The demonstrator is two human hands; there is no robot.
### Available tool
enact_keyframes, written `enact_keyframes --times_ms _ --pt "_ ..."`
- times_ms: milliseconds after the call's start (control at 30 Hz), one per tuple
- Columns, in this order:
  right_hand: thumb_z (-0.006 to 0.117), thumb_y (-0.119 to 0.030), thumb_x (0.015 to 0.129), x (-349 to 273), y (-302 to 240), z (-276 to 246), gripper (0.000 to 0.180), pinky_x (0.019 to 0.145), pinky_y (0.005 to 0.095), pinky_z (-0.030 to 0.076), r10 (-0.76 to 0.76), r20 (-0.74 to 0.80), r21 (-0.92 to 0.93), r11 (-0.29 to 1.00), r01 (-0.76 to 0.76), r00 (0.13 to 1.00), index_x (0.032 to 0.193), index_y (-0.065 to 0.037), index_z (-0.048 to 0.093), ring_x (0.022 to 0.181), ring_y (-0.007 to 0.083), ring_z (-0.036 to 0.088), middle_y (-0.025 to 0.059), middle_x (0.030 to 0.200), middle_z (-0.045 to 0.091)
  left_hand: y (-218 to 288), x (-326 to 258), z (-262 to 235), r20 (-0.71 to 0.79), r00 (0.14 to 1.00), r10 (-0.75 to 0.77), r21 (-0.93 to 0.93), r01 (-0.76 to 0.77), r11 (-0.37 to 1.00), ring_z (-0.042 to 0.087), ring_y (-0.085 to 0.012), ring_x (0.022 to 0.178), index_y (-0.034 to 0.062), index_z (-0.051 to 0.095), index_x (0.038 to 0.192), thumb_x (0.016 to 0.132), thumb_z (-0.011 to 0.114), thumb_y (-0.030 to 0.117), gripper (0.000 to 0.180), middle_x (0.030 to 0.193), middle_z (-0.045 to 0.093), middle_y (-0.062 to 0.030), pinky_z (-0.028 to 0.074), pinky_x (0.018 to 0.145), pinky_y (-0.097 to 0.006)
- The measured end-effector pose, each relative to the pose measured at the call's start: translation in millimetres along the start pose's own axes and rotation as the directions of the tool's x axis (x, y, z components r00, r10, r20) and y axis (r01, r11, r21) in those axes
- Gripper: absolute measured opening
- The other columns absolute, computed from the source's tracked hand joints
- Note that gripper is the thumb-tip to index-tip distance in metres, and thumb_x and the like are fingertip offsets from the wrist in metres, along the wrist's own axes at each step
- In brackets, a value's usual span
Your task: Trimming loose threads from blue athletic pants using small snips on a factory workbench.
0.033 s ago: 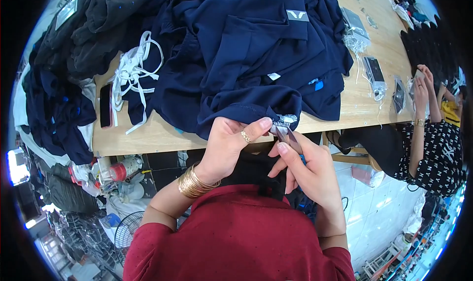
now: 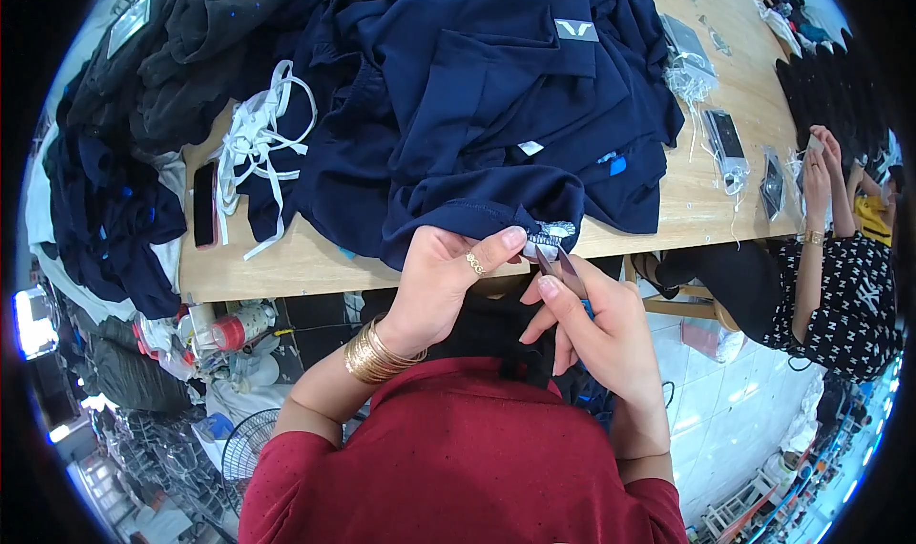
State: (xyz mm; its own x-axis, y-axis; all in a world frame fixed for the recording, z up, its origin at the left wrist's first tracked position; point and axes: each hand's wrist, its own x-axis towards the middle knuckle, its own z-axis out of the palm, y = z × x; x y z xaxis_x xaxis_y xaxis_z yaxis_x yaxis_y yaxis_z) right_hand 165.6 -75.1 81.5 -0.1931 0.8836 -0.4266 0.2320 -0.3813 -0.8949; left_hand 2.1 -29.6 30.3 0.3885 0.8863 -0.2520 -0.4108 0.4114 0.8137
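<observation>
The navy garment (image 2: 482, 200) was at the near edge of the table (image 2: 315, 269), its gathered end raised and the rest running back into a navy pile (image 2: 515, 95); where one stopped and the other began could not be told. The left hand (image 2: 442, 277) pinched that end, thumb on top, just left of a white label (image 2: 540, 250). The right hand (image 2: 608, 332) held small snips (image 2: 572, 277), blades a little parted beside the label; whether they touched it could not be made out.

The cloth seemed soft, limp and matte, so it should fold easily and slip little. The end in hand likely weighed little, though the spread behind could drag. The stitched seam (image 2: 556, 229) looked the firmest hold, with fingertips kept clear of the blades; the cloth beside it could probably be nicked. The snips seemed light and stiff, best gripped behind the points.

Of containers, a clear packet (image 2: 730, 148) lay on the table's right with something dark and flat inside; a smaller bag (image 2: 772, 183) to its right held another dark piece. Farther back, a grey packet (image 2: 689, 48) had white strings (image 2: 689, 84) at its near end; its contents could not be told.
</observation>
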Motion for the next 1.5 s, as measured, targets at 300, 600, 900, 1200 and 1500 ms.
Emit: enact_keyframes --times_ms 300,600,900,1200,1500 --pt "0.046 -0.017 0.092 -1.6 -1.1 -2.0 0.02 0.04 0.0201 0.041 0.018 -0.009 0.099 0.995 -0.017 1.0 0.097 0.0 0.057 0.043 0.0107 0.057 0.0068 0.061 0.062 -1.8 -0.3 -2.2 0.024 0.999 0.023 -0.026 -0.022 0.999 0.059 -0.0083 0.079 -0.0023 0.064 0.095 0.085 0.061 0.012 0.017 0.088 0.066 -0.0068 0.046 0.073 -0.022" --pt "0.047 -0.016 0.092 2.7 -3.3 -1.0 0.019 0.039 0.0202 0.041 0.026 0.015 0.099 0.995 -0.028 1.0 0.096 0.0 0.057 0.042 0.0106 0.056 0.0072 0.06 0.062 0.5 -2.8 -1.4 0.006 1.0 0.008 0.005 -0.008 1.0 0.059 -0.014 0.081 -0.0009 0.063 0.089 0.085 0.058 0.008 0.011 0.088 0.065 -0.009 0.046 0.077 -0.028" --pt "0.048 -0.018 0.092 2.1 -2.9 -2.4 0.021 0.039 0.0201 0.04 0.019 0.012 0.082 0.996 -0.02 1.0 0.095 0.0 0.057 0.042 0.0107 0.056 0.0069 0.059 0.062 -1.5 -1.2 -0.9 0.023 1.0 0.015 -0.017 -0.015 1.0 0.058 -0.0081 0.076 -0.002 0.063 0.091 0.084 0.062 0.01 0.014 0.085 0.064 -0.0058 0.047 0.07 -0.022" --pt "0.045 -0.018 0.093 4.5 -4.8 -0.9 0.022 0.039 0.0203 0.04 0.048 0.023 0.109 0.993 -0.051 0.999 0.094 0.0 0.056 0.042 0.0107 0.056 0.0071 0.059 0.061 -4.4 -1.1 -3.1 0.08 0.99 0.114 -0.019 -0.113 0.993 0.058 -0.0098 0.082 -0.0028 0.061 0.095 0.084 0.062 0.007 0.015 0.09 0.064 -0.0074 0.047 0.075 -0.024" --pt "0.043 -0.018 0.093 5.6 0.2 10.2 0.021 0.04 0.0215 0.041 -0.05 -0.105 -0.074 0.996 0.043 0.993 0.092 0.0 0.055 0.041 0.0117 0.056 0.0071 0.059 0.061 -5.2 1.5 -2.7 0.079 0.986 0.148 0.025 -0.151 0.988 0.058 -0.0097 0.082 -0.0033 0.061 0.096 0.083 0.062 0.004 0.015 0.091 0.063 -0.0071 0.047 0.076 -0.024"
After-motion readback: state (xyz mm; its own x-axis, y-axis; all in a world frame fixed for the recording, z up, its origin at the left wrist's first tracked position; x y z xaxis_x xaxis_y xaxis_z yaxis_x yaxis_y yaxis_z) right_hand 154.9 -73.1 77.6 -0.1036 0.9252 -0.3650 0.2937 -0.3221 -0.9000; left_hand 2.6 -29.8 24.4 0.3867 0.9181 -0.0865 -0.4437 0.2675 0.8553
